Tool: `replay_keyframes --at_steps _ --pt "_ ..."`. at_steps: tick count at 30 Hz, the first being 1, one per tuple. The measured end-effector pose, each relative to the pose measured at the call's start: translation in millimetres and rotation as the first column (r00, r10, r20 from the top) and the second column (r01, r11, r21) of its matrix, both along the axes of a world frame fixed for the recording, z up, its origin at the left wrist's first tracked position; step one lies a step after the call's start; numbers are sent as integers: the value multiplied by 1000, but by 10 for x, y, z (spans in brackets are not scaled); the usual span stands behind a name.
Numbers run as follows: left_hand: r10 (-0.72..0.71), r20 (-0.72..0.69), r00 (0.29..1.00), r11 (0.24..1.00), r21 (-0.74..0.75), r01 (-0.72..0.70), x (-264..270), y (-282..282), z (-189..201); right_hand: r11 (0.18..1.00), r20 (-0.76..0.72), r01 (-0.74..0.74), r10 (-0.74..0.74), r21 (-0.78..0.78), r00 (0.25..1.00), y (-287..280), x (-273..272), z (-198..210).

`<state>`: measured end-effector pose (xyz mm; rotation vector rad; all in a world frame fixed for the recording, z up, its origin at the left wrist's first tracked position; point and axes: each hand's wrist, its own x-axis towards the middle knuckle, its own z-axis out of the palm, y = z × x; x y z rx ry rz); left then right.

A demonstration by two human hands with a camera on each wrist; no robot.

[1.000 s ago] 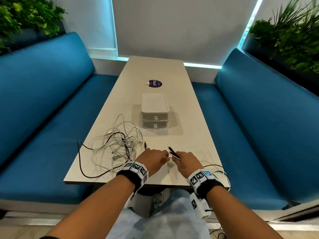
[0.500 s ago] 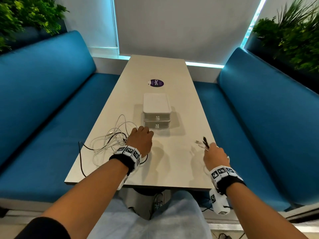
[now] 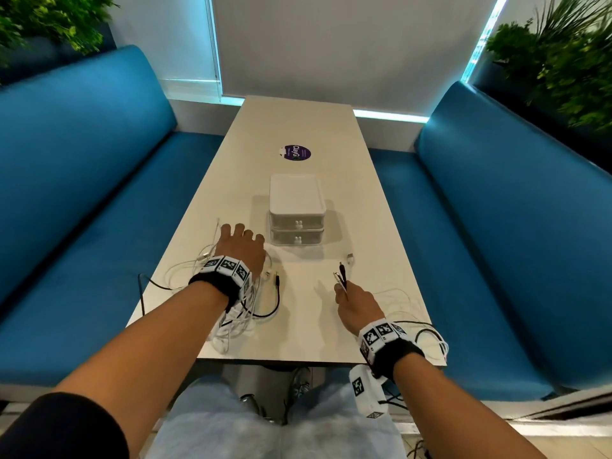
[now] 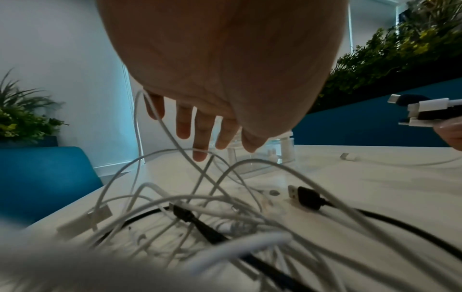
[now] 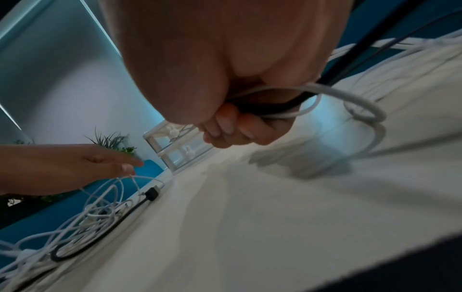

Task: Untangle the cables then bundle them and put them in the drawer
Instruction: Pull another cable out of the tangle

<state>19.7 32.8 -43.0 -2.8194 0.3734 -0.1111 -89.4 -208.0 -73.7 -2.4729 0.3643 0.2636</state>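
A tangle of white and black cables (image 3: pixel 231 313) lies at the table's near left. My left hand (image 3: pixel 243 241) hovers over its far side with fingers straight (image 4: pixel 203 146), one fingertip touching a raised white loop (image 5: pixel 130 174). My right hand (image 3: pixel 342 288) grips a bunch of black and white cable ends (image 3: pixel 341 276) that stick up from its fist (image 5: pixel 235 126); their cords (image 3: pixel 427 329) trail off to the right past my wrist. The white two-drawer unit (image 3: pixel 296 210) stands mid-table beyond both hands, both drawers shut.
A loose white plug (image 3: pixel 350 258) lies on the pale table (image 3: pixel 298 127) just ahead of my right hand. A purple sticker (image 3: pixel 294 152) sits behind the drawers. Blue benches (image 3: pixel 82 193) flank the table, with plants in the back corners.
My hands, together at the front edge a second ago, have parted. The left went forward over the tangle; the right swung out right with the cable ends and has since drifted slightly left.
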Motion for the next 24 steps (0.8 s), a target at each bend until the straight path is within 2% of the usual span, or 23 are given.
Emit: replay_keyframes --at_steps 7,10,15,17,21,24 --pt "23 -55 998 999 -45 -26 -6 9 -38 999 1 -37 37 20 999 29 7 -86" --pt "-1 -71 998 989 -145 -10 9 10 -61 999 0 -45 45 24 999 43 18 -96" --pt "-47 -123 991 865 -501 -21 -27 -152 -3 999 7 -15 15 31 1000 48 22 -88" --pt "-60 -95 994 841 -541 -1 -69 -240 60 1000 10 -4 4 28 1000 41 15 -77" --pt "-121 -9 993 849 -519 99 -123 -343 119 998 24 3 -4 63 1000 4 0 -30" --pt "-170 0 985 800 -584 138 -173 -422 121 995 52 38 -43 91 998 -28 -11 3"
